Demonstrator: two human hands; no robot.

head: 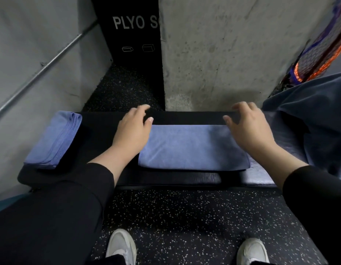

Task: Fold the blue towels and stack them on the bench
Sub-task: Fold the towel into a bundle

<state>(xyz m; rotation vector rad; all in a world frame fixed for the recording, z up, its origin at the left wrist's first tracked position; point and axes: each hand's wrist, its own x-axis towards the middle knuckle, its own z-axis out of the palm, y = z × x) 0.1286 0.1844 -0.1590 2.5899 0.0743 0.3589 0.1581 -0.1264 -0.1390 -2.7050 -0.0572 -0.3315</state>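
A blue towel (190, 148), folded into a flat rectangle, lies in the middle of the black padded bench (165, 179). My left hand (133, 129) hovers over its left end, fingers relaxed and holding nothing. Over the towel's right far corner my right hand (248, 127) is spread the same way, fingers loosely bent and empty. At the bench's left end sits a stack of folded blue towels (53, 138). A darker blue pile of cloth (314, 119) is heaped on the right end of the bench.
A concrete wall (223, 54) rises right behind the bench. A black plyo box (131, 29) stands in the corner at the back left, beside a metal rail (41, 67). An orange and blue net (318, 48) hangs at the right. My white shoes stand on speckled rubber floor (185, 217).
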